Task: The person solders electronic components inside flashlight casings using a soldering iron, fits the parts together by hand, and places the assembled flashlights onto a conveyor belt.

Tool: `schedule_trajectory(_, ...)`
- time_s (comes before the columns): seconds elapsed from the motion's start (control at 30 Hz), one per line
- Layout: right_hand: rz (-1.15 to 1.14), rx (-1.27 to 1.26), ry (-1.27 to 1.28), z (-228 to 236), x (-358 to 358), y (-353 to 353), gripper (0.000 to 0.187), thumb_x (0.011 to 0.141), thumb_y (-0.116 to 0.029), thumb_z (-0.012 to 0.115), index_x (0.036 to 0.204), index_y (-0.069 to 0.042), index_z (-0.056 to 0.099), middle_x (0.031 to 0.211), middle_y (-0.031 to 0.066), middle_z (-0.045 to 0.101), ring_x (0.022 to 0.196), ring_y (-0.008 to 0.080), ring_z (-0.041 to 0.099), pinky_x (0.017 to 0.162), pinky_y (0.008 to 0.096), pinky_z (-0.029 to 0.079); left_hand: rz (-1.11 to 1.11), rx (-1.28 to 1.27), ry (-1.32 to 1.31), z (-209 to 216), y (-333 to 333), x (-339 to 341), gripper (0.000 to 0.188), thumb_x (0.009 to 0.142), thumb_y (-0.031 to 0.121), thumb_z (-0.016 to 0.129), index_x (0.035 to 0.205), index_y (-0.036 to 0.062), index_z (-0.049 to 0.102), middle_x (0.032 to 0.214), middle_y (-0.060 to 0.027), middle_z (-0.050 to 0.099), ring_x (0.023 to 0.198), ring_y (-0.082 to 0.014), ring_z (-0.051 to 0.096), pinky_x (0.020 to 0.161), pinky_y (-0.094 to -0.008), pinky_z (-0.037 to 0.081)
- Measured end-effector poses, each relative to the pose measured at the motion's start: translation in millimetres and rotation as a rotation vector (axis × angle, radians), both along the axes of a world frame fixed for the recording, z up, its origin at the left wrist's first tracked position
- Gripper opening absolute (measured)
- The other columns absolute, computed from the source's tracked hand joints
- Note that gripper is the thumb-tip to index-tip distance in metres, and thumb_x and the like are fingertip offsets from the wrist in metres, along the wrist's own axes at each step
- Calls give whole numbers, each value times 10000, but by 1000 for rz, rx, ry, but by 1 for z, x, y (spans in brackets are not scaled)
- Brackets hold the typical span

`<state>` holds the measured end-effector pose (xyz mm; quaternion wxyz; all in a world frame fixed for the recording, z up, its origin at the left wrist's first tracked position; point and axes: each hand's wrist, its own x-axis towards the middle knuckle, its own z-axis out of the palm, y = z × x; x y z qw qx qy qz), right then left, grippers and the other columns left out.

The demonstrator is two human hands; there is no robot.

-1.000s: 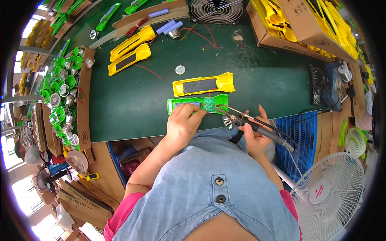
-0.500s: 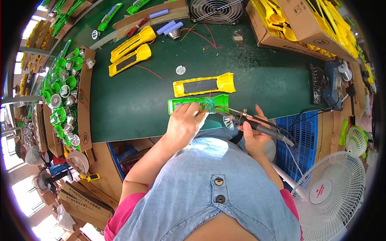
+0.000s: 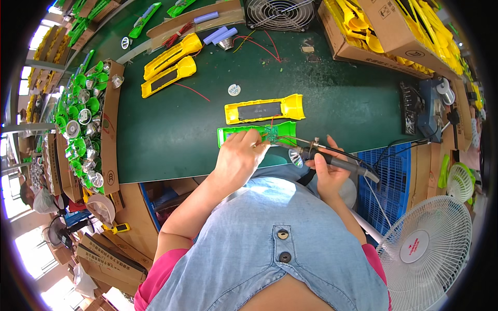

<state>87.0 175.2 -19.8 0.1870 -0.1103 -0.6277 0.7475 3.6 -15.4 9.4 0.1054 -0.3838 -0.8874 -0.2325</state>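
Note:
My right hand grips a dark soldering iron with a thin metal feed tube along it; its tip points left at a small green circuit board. The board sits in a green flashlight housing half near the table's front edge, with thin wires around it. My left hand rests over the housing's left part, fingers pinched together beside the board; what they pinch is hidden. A silver reflector cup hangs at the table edge under the iron. Just beyond lies a yellow housing half with a dark insert.
Two yellow housing halves, blue cylindrical cells and a round white sticker lie farther back. A carton of green parts and reflectors stands left, cartons of yellow parts back right. A solder spool sits right.
Both hands stay at the green housing, with the iron's tip still by the board. The whole view has shifted very slightly; nothing else visibly differs.

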Motion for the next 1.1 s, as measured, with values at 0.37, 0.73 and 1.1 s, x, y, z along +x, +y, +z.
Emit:
schedule_trajectory(0.37,-148,66,140,1,-13,28,217,791,29,565,996,79,514,1220,228,411,684,191,635,612,242,543,47,-65,-78,11,5,-1,175,621,27,674,786,74,639,732,-59,517,677,-215,540,613,-342,442)
schedule_trajectory(0.73,-334,549,181,-23,-28,69,169,815,-45,562,967,26,543,699,75,641,722,148,627,978,429,295,371,-179,-117,-9,-28,-73,223,691,42,575,905,67,635,825,-102,524,718,-268,563,641,-351,465)
schedule_trajectory(1.1,-330,967,193,-19,-44,88,146,837,-37,529,974,14,520,707,72,648,682,157,607,986,459,267,58,279,-106,-25,-46,-11,494,601,40,755,872,73,343,1022,-186,545,918,-348,521,781,-404,420)
